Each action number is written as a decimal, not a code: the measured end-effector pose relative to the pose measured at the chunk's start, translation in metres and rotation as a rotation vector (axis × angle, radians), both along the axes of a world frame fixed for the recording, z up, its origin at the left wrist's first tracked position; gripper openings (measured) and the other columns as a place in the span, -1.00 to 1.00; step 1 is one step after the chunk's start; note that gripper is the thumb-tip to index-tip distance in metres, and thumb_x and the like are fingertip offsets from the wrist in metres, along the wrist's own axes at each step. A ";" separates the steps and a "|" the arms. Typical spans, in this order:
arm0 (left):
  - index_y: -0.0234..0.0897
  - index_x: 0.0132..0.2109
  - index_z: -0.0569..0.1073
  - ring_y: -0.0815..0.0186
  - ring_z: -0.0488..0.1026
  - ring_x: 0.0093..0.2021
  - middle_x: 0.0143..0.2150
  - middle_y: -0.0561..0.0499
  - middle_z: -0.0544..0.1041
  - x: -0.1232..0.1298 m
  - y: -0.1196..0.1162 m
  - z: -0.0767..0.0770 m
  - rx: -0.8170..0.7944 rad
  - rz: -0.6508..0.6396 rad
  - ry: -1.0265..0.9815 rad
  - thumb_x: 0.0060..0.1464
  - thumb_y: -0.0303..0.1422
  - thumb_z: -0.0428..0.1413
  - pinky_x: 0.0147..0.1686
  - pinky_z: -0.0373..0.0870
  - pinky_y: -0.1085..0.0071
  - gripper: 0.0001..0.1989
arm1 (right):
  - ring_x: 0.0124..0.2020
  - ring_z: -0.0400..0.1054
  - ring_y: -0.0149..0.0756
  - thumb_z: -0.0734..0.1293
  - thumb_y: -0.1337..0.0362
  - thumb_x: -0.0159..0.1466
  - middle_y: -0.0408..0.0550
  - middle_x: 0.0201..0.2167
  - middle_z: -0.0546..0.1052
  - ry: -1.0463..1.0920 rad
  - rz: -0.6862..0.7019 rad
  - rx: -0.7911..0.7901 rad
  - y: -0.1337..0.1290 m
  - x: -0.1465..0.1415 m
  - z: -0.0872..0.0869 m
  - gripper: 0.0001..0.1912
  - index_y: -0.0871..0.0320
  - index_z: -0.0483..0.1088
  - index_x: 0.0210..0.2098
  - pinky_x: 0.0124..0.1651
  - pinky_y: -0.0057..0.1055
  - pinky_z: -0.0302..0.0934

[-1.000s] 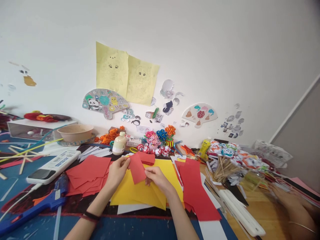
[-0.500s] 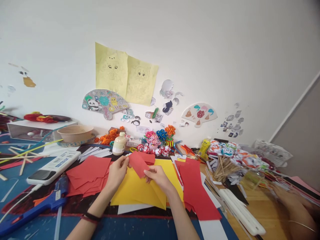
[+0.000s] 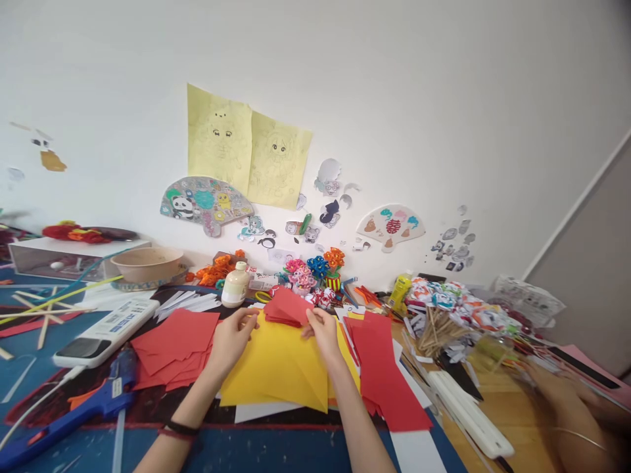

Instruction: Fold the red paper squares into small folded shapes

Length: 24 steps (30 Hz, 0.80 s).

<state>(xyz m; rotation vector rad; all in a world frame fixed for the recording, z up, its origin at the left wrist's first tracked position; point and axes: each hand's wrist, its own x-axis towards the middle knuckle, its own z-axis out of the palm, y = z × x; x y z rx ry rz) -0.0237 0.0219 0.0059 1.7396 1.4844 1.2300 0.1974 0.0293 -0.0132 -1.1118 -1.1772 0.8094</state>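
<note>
My right hand (image 3: 323,332) pinches a piece of red paper (image 3: 292,303) by its right corner. That piece lies over a small stack of red paper (image 3: 282,320) at the back of the yellow sheets (image 3: 273,368). My left hand (image 3: 240,334) hovers above the left side of the yellow sheets, fingers loosely curled and apart, with nothing in them. Beside my left forearm is a spread pile of red paper pieces (image 3: 177,341). Longer red strips (image 3: 387,374) lie to the right of my right arm.
A blue glue gun (image 3: 93,404) and a white power strip (image 3: 108,332) lie on the left. Behind the paper stand a glue bottle (image 3: 235,286) and small craft flowers (image 3: 318,266). At the right edge, another person's hand (image 3: 552,387) is near a white tool (image 3: 470,410).
The red paper has moved away from me and rightward, over the small red stack. My left hand has let go of it; my right hand still pinches it.
</note>
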 end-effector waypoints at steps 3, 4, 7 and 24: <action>-0.14 -0.16 0.48 0.16 0.50 -0.28 -0.31 -0.03 0.59 -0.020 0.004 0.005 -0.024 0.241 0.268 0.07 -0.25 -0.06 -0.40 0.23 0.42 -0.73 | -0.66 0.39 -0.37 0.28 -0.04 0.14 -0.06 -0.60 0.50 -0.141 -0.037 -0.108 0.022 0.005 0.011 -0.62 0.20 0.32 -0.45 -0.62 -0.53 0.22; -0.13 -0.16 0.48 0.12 0.49 -0.25 -0.28 -0.04 0.59 -0.027 0.006 0.005 -0.045 0.285 0.342 0.07 -0.26 -0.07 -0.41 0.21 0.40 -0.72 | -0.66 0.39 -0.37 0.28 -0.01 0.15 -0.04 -0.59 0.52 -0.182 -0.028 -0.147 0.031 0.005 0.014 -0.64 0.20 0.33 -0.46 -0.62 -0.54 0.22; -0.16 -0.17 0.47 0.07 0.48 -0.22 -0.20 -0.10 0.58 -0.042 0.009 0.003 -0.060 0.298 0.528 0.11 -0.31 -0.14 -0.43 0.19 0.37 -0.69 | -0.72 0.37 -0.34 0.32 0.09 0.13 -0.03 -0.69 0.49 -0.284 -0.016 -0.251 0.051 0.003 0.016 -0.67 0.22 0.34 -0.57 -0.67 -0.53 0.19; -0.47 -0.21 0.47 0.00 0.49 -0.30 -0.40 -0.30 0.54 -0.040 -0.002 -0.014 0.049 0.361 1.017 0.07 -0.51 -0.18 -0.30 0.22 0.22 -0.66 | -0.45 0.38 -0.28 0.17 0.28 0.28 -0.09 -0.48 0.53 -0.855 -0.305 -0.034 -0.020 -0.029 -0.009 -0.77 0.05 0.46 -0.21 -0.37 -0.45 0.04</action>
